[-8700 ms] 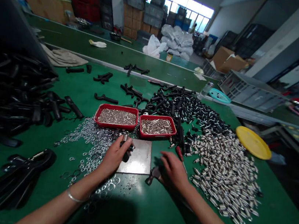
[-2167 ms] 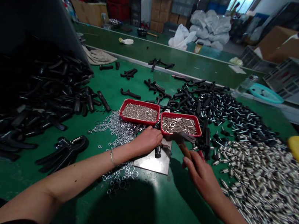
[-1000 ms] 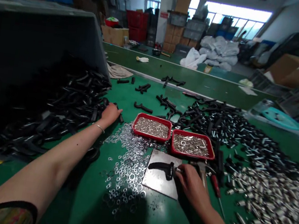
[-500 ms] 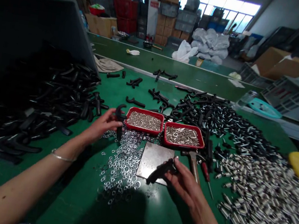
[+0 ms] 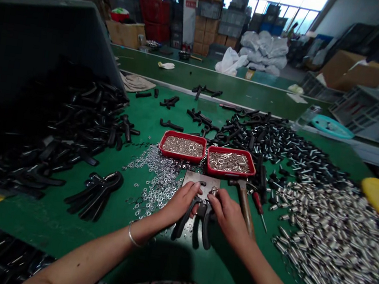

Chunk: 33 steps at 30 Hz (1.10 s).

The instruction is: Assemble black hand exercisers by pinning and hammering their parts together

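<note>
where the hands meet: near end of the plate [image 5: 190, 177], two black parts joined or touching near their upper ends; cannot tell which.
left hand [image 5: 183, 200]: closed on left part [image 5: 182, 224], thumb and fingers near its hooked top.
right hand [image 5: 230, 213]: closed round the top of right part [image 5: 205, 232], coil [image 5: 214, 191] showing at thumb and fingers.
which way they point: hooked end of left part away from the person; both long legs toward the person, spreading like an upturned v. long axes run roughly near to far, left part slanting left, right part slightly right.
left tray [image 5: 180, 157]: red, tiny silvery bits, one ring on top.
right tray [image 5: 229, 173]: red, silvery pins, ring among them. set just beside left tray, both beyond the plate.
bin [image 5: 109, 48]: grey, on its side, black handles heaped inside and spilling out rightward onto the table.
hammer [image 5: 246, 208]: right of right hand, head near right tray.
screwdriver [image 5: 259, 205]: red grip, right of hammer.
washers [image 5: 159, 180]: loose, left of plate.
</note>
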Motion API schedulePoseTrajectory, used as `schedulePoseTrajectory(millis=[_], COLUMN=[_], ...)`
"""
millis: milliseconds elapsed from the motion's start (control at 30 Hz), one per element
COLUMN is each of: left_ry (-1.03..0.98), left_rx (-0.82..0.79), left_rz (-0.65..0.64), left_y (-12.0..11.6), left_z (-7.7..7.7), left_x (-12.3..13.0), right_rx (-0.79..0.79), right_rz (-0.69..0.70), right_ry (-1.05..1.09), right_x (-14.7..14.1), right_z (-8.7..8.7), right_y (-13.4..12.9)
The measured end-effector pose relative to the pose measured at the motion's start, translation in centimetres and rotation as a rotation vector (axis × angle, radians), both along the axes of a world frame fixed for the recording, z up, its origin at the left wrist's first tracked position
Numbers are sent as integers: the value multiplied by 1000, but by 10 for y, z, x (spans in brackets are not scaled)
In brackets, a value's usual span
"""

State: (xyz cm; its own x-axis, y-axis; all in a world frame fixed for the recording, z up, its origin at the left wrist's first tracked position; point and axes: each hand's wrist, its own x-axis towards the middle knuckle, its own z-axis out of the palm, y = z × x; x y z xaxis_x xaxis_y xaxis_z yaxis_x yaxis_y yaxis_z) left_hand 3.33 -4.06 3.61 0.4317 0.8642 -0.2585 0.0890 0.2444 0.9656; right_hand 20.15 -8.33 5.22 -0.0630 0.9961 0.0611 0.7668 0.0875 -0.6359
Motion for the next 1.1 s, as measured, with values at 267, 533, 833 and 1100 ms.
schedulePoseTrajectory(millis=[267,533,833,1100], left_ry=[23,-8,405,604], left_rx=[130,203,571,678], left_rz=[-54,-13,-300,-538], left_y=[-1,-11,3,22], left_z=[12,4,17,-1], left_x=[10,16,-10,-14], right_rx=[109,170,-16,-221], right_rz=[14,-2,110,229], right_ry=[50,162,363,261], right_x=[5,3,5,-1], right_z=[-5,-3,2,-23], right_y=[-4,-5,-10,-11])
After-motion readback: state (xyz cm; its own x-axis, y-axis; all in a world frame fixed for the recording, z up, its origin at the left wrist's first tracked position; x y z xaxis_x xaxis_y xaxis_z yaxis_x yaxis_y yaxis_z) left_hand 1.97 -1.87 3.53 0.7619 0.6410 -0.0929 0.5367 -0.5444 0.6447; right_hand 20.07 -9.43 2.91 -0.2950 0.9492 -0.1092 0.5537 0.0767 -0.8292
